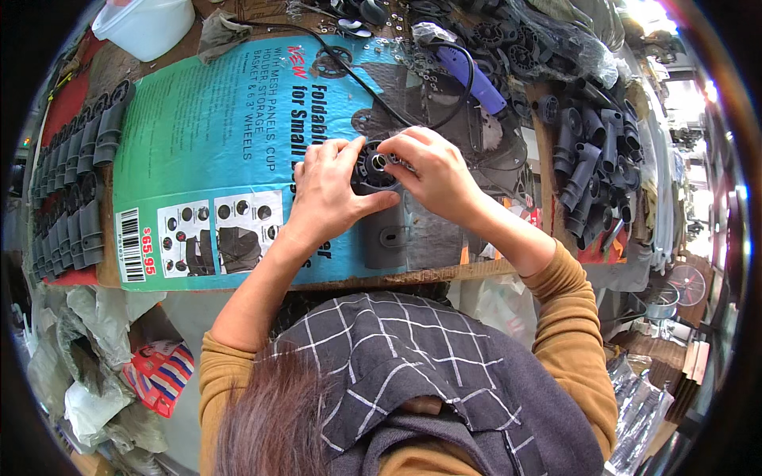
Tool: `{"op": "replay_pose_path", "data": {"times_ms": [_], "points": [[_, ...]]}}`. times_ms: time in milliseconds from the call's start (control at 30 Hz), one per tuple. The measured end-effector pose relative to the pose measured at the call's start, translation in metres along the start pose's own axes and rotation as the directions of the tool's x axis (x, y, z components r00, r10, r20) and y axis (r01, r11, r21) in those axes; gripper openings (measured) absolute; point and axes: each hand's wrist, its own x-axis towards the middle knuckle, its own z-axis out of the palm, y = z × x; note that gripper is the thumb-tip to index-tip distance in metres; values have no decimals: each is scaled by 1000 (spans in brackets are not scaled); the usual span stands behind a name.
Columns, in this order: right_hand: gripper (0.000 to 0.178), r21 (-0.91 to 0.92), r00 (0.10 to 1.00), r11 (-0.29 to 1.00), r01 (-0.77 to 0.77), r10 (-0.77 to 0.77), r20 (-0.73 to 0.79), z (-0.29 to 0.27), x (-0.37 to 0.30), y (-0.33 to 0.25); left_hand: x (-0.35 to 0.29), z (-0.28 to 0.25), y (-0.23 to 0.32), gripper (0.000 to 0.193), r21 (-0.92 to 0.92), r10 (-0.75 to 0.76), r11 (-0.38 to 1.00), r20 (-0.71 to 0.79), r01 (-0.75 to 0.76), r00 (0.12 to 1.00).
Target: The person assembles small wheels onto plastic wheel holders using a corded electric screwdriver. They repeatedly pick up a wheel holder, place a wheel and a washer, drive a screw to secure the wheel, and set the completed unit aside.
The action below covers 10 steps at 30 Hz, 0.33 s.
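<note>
A black plastic fitting (385, 242), with a round spoked head and a short tube that has a slot, lies on the printed cardboard sheet in front of me. My left hand (329, 186) steadies it, fingers along the left of the round head and thumb across its near side. From the right, my right hand (432, 170) pinches at the middle of the head. A small shiny metal ring (379, 161) shows at its fingertips, over the head's centre. My fingers partly hide the head.
Similar black fittings (103, 131) stand in rows at the left; more lie in a heap (591, 159) at the right. Beyond my hands are a purple corded power tool (472, 79), scattered small metal pieces and black round parts. A white tub (147, 28) stands far left.
</note>
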Motion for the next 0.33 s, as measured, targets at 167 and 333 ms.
{"op": "replay_pose_path", "data": {"times_ms": [167,333], "points": [[25,-22,999,999,26,-26,30,7,-1,4,0,8,-2,88,10,3,1000,-55,-2,998],[47,33,986,991,-130,125,112,-26,-5,0,9,11,5,89,5,-3,1000,18,3,1000]]}}
